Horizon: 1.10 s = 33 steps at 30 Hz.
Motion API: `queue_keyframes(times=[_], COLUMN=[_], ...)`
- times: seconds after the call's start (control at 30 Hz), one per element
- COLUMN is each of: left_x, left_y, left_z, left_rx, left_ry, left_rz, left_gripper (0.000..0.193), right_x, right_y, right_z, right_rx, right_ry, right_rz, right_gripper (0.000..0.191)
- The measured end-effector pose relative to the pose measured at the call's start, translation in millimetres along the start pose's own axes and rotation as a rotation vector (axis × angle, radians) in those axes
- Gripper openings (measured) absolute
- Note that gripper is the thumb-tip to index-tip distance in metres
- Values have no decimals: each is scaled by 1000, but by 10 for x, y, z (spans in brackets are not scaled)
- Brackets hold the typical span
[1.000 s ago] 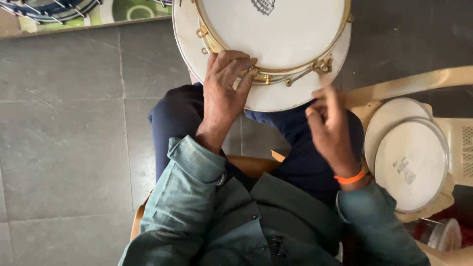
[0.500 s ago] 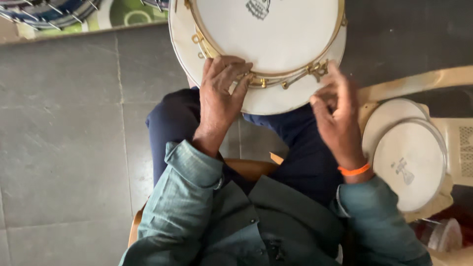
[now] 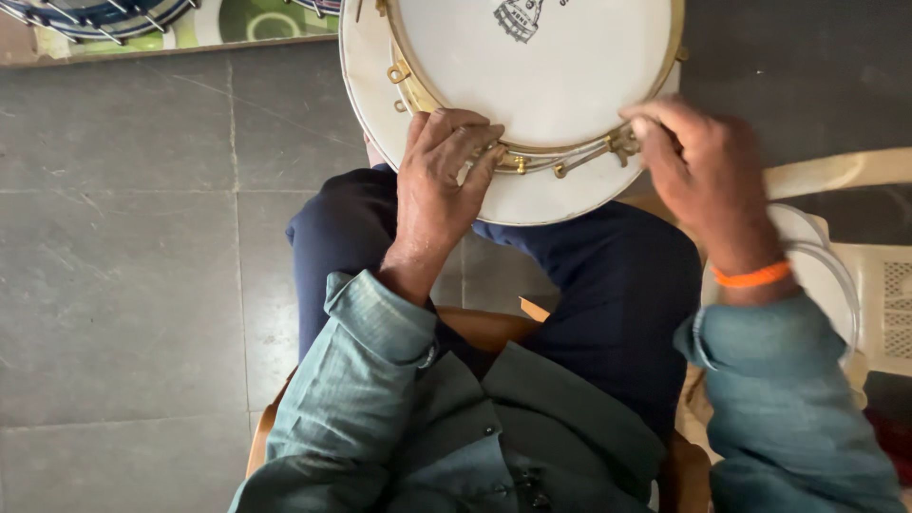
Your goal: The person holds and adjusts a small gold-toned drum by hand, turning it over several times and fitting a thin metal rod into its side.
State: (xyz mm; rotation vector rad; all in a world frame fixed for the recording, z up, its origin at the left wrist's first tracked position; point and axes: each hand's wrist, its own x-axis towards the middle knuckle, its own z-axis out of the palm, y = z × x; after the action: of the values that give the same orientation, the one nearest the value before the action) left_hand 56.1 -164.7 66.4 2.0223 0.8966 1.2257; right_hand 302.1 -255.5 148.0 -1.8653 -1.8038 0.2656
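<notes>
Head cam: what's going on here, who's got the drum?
A seated person has a round white drum with a brass hoop resting on their knees. The left hand lies curled over the near rim, fingers on the brass hoop. The right hand, motion-blurred, is at a brass fitting on the rim's right side. Whether either grip is closed cannot be told. More white drum heads sit on a plastic chair to the right.

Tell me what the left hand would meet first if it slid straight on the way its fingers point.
The left hand rests with its fingers on the brass-coloured metal hoop at the near edge of the round drum. Straight on, it would probably meet the drum's white skin just beyond the hoop.
</notes>
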Motion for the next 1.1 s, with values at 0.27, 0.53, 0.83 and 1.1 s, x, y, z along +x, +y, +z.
queue_keyframes(times=[0.27, 0.53, 0.83, 1.1], left_x=[14, 31, 32, 28], left_y=[27, 38, 36, 50], left_z=[-27, -23, -19, -29], left_rx=[-21, -17, -9, -1], left_ry=[12, 21, 3, 1], left_rz=[-1, 3, -8, 5], left_gripper=[23, 22, 24, 24], right_x=[-114, 41, 1, 12], right_y=[-53, -134, -12, -5], right_z=[-286, -301, -279, -296], right_rx=[-455, -526, -520, -492], right_ry=[-173, -136, -114, -161], right_rz=[-282, -299, -253, -306], right_gripper=[33, 34, 29, 40])
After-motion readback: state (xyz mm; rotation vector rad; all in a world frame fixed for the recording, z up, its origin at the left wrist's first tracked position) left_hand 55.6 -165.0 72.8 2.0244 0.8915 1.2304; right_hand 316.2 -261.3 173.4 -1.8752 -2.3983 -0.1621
